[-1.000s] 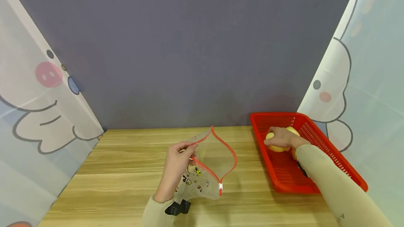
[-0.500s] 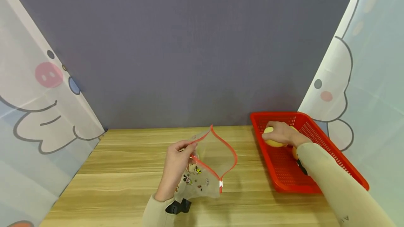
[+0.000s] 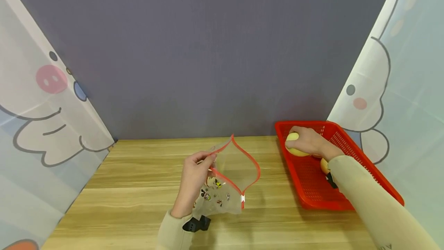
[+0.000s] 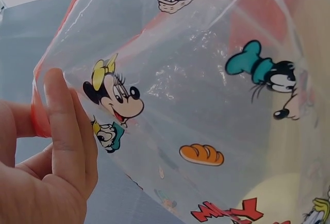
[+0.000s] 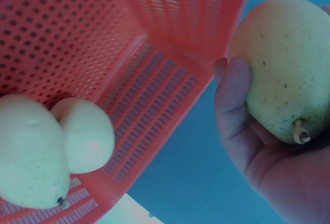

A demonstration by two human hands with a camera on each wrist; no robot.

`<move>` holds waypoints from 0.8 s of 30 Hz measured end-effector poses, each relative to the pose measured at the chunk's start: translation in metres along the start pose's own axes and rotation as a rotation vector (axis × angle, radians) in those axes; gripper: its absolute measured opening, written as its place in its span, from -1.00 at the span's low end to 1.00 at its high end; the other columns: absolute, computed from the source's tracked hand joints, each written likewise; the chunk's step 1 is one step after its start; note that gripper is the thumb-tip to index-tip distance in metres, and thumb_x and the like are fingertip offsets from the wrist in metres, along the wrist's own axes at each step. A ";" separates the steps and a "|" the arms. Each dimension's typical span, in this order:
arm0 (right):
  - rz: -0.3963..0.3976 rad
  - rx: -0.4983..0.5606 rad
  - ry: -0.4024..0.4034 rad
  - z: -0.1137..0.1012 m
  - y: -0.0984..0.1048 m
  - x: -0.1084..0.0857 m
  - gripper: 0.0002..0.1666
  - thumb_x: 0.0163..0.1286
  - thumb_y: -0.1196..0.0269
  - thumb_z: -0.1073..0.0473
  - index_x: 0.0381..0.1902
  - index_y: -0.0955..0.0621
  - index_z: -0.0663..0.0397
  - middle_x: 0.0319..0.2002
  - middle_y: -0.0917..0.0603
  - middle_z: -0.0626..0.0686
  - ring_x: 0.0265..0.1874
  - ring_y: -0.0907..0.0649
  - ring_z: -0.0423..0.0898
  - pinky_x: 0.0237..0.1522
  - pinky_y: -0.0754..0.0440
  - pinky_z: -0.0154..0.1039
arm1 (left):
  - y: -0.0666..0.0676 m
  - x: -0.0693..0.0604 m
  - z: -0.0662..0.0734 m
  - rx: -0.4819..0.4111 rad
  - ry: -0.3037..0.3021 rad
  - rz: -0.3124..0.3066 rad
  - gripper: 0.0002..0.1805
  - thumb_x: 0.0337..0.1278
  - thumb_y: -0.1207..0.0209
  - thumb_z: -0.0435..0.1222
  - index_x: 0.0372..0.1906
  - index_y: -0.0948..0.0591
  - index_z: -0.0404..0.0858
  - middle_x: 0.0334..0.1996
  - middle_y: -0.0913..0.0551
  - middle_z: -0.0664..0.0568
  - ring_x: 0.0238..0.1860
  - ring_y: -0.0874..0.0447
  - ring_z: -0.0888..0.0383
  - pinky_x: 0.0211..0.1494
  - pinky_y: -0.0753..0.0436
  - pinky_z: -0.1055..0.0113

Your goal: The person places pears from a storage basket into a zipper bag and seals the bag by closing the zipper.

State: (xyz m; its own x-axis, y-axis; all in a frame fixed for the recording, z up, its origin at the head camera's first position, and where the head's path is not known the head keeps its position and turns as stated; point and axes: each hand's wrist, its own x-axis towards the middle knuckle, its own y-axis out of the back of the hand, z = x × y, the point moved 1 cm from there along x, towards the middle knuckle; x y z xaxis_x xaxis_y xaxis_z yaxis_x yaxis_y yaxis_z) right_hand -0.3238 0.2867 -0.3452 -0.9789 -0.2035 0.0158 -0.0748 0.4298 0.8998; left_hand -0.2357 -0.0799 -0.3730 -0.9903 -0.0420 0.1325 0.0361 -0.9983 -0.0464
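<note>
A clear slider bag (image 3: pixel 220 196), printed with cartoon figures and edged in red, stands on the table with its mouth spread apart. My left hand (image 3: pixel 195 174) pinches its red rim between thumb and fingers. Low in the left wrist view, a pale yellow rounded shape (image 4: pixel 276 198) shows through the plastic. My right hand (image 3: pixel 310 142) grips a yellow, dark-speckled mango (image 5: pixel 289 69) with a short stem, over the far left part of the red basket (image 3: pixel 305 203). Another mango (image 5: pixel 31 152) and a smaller rounded fruit (image 5: pixel 85 136) lie inside that basket.
Wood-grain tabletop (image 3: pixel 121 196) extends left of the bag and between bag and basket. A grey panel (image 3: pixel 208 57) rises behind the table, with printed curtains (image 3: pixel 416 126) on both sides. A white slider (image 3: pixel 243 198) sits on the bag's near corner.
My right hand has lifted the mango and shifted slightly left and away, up from the basket's floor. My left hand keeps its hold on the bag, almost unmoved.
</note>
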 end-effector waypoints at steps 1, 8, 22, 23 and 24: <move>0.005 0.006 0.002 -0.002 0.000 0.000 -0.62 0.19 -0.27 0.00 -0.07 -0.58 0.04 -0.29 -0.61 0.00 -0.33 -0.55 -0.03 -0.32 -0.51 -0.21 | 0.000 0.000 0.000 0.000 -0.002 -0.001 -0.84 0.36 -0.26 -0.37 -0.16 -0.75 -0.42 -0.43 -0.63 -0.23 -0.54 -0.62 0.15 -0.47 -0.77 0.30; 0.021 0.053 -0.013 -0.019 0.003 -0.006 -0.58 0.20 -0.25 0.01 -0.01 -0.55 0.04 -0.27 -0.59 0.02 -0.30 -0.54 -0.02 -0.32 -0.52 -0.21 | 0.000 0.000 -0.001 -0.035 -0.001 -0.005 -0.84 0.36 -0.25 -0.40 -0.17 -0.74 -0.45 -0.46 -0.61 -0.15 -0.52 -0.62 0.14 -0.47 -0.78 0.28; 0.096 0.075 0.065 -0.052 0.004 -0.014 -0.57 0.22 -0.25 0.03 0.02 -0.56 0.07 -0.35 -0.59 0.02 -0.41 -0.54 -0.05 -0.40 -0.53 -0.21 | -0.001 0.001 -0.001 -0.056 -0.005 0.002 -0.83 0.35 -0.26 -0.39 -0.17 -0.74 -0.47 -0.50 -0.61 -0.12 -0.58 -0.60 0.16 -0.48 -0.76 0.30; 0.096 0.080 0.068 -0.053 0.003 -0.015 -0.56 0.21 -0.26 0.04 0.02 -0.56 0.08 -0.34 -0.59 0.02 -0.41 -0.54 -0.05 -0.39 -0.53 -0.21 | -0.001 0.001 -0.001 -0.056 -0.002 0.004 -0.84 0.35 -0.26 -0.40 -0.17 -0.74 -0.47 -0.50 -0.61 -0.12 -0.58 -0.60 0.16 -0.48 -0.76 0.30; 0.096 0.085 0.070 -0.054 0.003 -0.016 -0.56 0.21 -0.26 0.04 0.02 -0.56 0.07 -0.34 -0.60 0.02 -0.41 -0.55 -0.05 -0.39 -0.53 -0.21 | -0.001 0.000 -0.001 -0.054 -0.003 0.005 -0.84 0.35 -0.26 -0.40 -0.18 -0.73 -0.47 -0.51 -0.61 -0.12 -0.57 -0.60 0.16 -0.49 -0.76 0.30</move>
State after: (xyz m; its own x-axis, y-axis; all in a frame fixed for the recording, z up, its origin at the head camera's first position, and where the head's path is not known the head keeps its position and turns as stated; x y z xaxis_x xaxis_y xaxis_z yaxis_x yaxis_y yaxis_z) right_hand -0.2982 0.2430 -0.3194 -0.9671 -0.2169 0.1331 0.0000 0.5229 0.8524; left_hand -0.2364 -0.0785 -0.3738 -0.9897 -0.0473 0.1350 0.0338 -0.9944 -0.1002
